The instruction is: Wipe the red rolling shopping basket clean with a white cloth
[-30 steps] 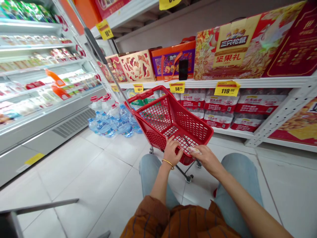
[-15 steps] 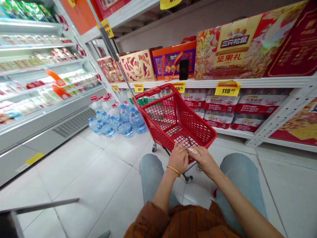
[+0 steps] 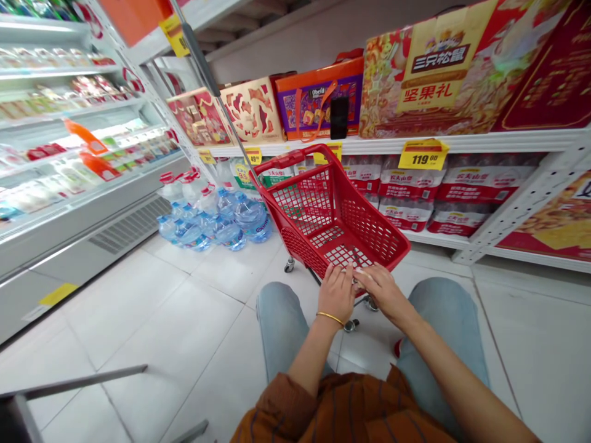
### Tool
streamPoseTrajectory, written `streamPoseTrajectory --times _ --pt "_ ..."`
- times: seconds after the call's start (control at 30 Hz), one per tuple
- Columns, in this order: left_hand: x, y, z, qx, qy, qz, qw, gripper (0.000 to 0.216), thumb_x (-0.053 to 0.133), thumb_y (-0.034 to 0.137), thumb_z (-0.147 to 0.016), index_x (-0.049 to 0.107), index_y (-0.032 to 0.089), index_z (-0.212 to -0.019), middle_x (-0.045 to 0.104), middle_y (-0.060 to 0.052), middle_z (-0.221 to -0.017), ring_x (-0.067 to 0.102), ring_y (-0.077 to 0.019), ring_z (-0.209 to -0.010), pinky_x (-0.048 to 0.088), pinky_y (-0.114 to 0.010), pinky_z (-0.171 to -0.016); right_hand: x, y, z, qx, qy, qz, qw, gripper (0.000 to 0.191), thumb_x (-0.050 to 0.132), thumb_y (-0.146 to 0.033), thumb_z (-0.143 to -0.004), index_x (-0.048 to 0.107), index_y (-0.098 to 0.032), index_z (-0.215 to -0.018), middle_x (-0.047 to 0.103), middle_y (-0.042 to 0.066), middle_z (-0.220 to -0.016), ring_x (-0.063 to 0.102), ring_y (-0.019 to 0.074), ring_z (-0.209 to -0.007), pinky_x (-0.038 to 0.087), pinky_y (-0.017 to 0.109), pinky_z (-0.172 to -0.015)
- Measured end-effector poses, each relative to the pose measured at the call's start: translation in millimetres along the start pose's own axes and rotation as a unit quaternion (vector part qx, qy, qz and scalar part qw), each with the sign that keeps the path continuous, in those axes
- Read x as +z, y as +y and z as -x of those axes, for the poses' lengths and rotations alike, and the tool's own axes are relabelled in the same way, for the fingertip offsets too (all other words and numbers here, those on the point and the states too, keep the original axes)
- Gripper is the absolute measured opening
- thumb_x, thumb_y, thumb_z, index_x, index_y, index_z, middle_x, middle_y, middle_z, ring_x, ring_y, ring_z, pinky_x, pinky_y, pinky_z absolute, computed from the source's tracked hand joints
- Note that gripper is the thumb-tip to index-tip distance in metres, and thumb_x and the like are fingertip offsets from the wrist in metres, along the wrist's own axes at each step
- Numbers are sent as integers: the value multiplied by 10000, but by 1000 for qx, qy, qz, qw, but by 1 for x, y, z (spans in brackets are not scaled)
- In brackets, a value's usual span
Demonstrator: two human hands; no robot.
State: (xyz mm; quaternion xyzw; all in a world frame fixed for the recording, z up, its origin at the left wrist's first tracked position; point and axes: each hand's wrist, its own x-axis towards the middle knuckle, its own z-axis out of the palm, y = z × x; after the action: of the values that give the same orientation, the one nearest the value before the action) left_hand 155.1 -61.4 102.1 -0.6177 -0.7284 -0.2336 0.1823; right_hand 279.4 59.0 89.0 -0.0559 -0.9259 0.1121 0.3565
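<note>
My left hand (image 3: 336,295), with a gold-coloured bangle at the wrist, is at the near rim of a small red plastic shopping cart (image 3: 369,231). Close beside it, my right hand (image 3: 384,294) has its fingertips pinched together. Between the two hands shows a tiny whitish bit (image 3: 356,280), mostly covered by fingers; its kind cannot be made out. Both hands are closed and their fingertips nearly meet. Whether they touch the cart's rim is unclear. The cart's basket has perforated walls, and a thin grey pole (image 3: 201,58) rises at its far left corner.
Several blue-tinted water bottles (image 3: 226,227) stand left of the cart. Behind it, a white shelf (image 3: 517,143) holds gift boxes (image 3: 429,80), a dark phone (image 3: 339,117) and red-labelled bottle packs (image 3: 410,187). A refrigerated display (image 3: 106,227) lines the left. My knees (image 3: 441,307) flank the cart.
My fingers have shifted around the whitish bit, which showed more at my right fingertips before and is now mostly covered. The left fingers point more forward. The view has shifted slightly.
</note>
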Motion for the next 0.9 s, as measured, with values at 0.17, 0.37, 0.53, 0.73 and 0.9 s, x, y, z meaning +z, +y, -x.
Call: streamPoseTrajectory --times 0.17,0.37,0.53,0.73,0.9 --pt "5 4 -7 13 -5 -27 1000 459 430 331 -947 453 103 -1344 684 -64 -979 571 -218 -1085 395 -429 -1089 -9 15 3 -22 5 -3 1000 321 450 -232 -953 568 -240 -1252 638 84 -1113 567 205 -1065 446 441 -1010" --pt "9 7 -10 22 11 -14 1000 398 488 337 -927 542 138 -1268 680 -49 -918 580 -230 -1063 402 -453 -1086 -15 26 10 3 4 -14 1000 328 425 -222 -959 597 -265 -1236 633 81 -1177 565 214 -1125 465 457 -1009" --pt "11 7 -10 17 20 6 1000 298 551 322 -897 625 174 -1145 677 -48 -888 583 -238 -1063 408 -494 -1079 -21 34 12 30 6 -32 999 373 480 -231 -941 546 -324 -1296 622 53 -1243 571 214 -1153 464 463 -1023" --pt "11 11 -11 -4 19 23 1000 139 580 284 -881 676 184 -882 681 -42 -863 586 -248 -1097 383 -530 -1093 -26 47 16 73 10 -14 997 394 460 -210 -942 536 -303 -1317 572 70 -1320 559 237 -1184 501 435 -970" --pt "14 17 -10 -9 10 31 999 169 518 186 -902 655 152 -994 686 -84 -1105 504 -262 -1260 395 -514 -1090 -28 35 15 94 -3 4 996 401 432 -177 -938 537 -268 -1314 515 77 -1395 526 236 -1239 486 429 -990"
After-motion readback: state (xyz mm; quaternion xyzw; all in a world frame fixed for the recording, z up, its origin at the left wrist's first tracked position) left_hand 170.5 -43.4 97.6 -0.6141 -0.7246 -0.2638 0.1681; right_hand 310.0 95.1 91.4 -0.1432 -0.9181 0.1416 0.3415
